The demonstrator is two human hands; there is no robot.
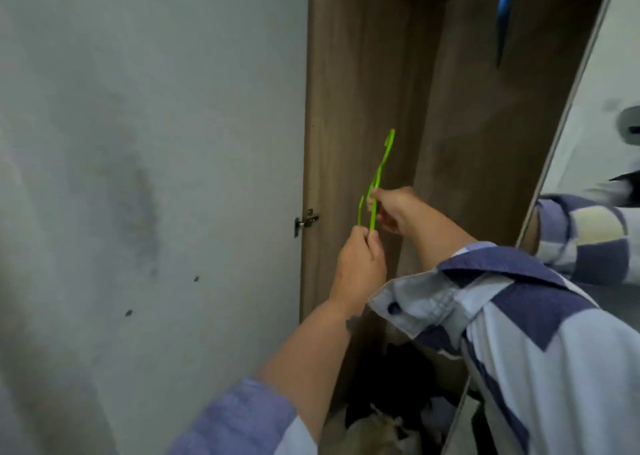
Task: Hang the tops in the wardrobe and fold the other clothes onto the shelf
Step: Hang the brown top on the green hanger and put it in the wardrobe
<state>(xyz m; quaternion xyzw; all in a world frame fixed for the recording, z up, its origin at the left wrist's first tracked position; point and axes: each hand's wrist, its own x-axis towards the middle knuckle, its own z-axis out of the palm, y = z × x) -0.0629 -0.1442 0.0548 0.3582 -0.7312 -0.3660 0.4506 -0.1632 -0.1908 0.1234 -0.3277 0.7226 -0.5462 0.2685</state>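
Step in hand: readying a green hanger [375, 180] before the open wardrobe [450, 108]; no top on it yet.
Left hand [360, 267]: fingers pinch the hanger's lower end.
Right hand [394, 212]: fingers curled round its middle.
Clothes [391, 416]: heaped on the wardrobe floor.
Next move: likely threading a top onto the hanger.

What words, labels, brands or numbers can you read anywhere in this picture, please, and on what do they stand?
None: no readable text shows.
The green hanger, held by the left hand and right hand, bears no visible lettering.
The wardrobe, wall and blue hanger show none either.
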